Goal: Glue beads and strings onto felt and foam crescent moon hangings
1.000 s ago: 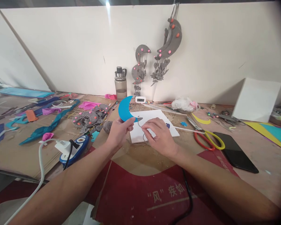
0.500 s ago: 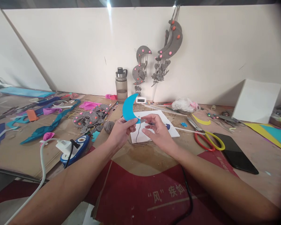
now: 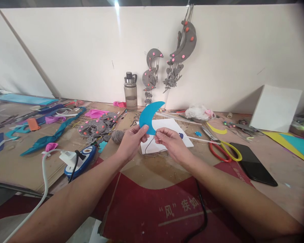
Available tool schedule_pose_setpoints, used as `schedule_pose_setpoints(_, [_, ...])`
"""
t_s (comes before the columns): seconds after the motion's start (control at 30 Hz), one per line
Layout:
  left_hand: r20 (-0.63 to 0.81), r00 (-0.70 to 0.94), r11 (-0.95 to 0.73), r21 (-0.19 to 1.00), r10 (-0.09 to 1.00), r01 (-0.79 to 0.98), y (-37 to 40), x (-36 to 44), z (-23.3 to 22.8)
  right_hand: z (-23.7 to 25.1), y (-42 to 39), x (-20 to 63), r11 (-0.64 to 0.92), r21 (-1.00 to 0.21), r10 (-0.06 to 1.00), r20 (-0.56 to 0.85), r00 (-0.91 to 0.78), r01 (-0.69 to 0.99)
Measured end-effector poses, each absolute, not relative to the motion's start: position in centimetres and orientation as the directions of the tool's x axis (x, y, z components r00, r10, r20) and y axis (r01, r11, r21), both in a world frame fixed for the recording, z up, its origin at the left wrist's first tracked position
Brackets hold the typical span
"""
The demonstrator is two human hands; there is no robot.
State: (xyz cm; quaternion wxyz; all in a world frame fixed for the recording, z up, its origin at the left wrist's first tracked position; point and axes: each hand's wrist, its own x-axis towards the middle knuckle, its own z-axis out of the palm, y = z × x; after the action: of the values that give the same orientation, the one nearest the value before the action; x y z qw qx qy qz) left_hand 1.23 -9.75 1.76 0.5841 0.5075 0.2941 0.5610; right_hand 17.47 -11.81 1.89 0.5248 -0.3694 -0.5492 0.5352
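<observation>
A blue crescent moon cutout is held up above the sheets of white paper. My left hand is closed on its lower left edge, thumb in front. At the crescent's lower right tip my right hand pinches with thumb and forefinger; the tip itself is hidden by the fingers. Grey yarn hangs from this spot and curves down onto the paper. A ball of grey yarn lies just left of my left hand.
Right of the paper lie scissors with red and yellow handles and a black phone. A blue power strip with a white cable sits at left. Behind stands a water bottle; grey moon ornaments hang on the wall.
The crescent has turned, its upper tip swinging right, and now covers the small white clock. My right hand's fingers have closed from a loose spread into a pinch at the lower tip.
</observation>
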Motion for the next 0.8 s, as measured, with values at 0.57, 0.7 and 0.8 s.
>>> schedule_pose_setpoints(0.57, [0.787,0.478,-0.862,0.128,0.39,0.491,-8.8,-1.5,2.9,2.8,-11.6,17.6,-0.599,-0.719,0.776,-0.414,-0.475,-0.352])
schedule_pose_setpoints(0.7, [0.696,0.544,-0.869,0.253,0.469,0.425,-8.9,-1.5,2.9,2.6,-11.5,17.6,-0.517,-0.803,0.829,-0.382,-0.408,-0.298])
schedule_pose_setpoints(0.8, [0.577,0.427,-0.718,0.542,0.696,0.437,-9.0,-1.2,2.7,2.5,-11.5,17.7,-0.379,-0.886,0.895,-0.278,-0.348,-0.266])
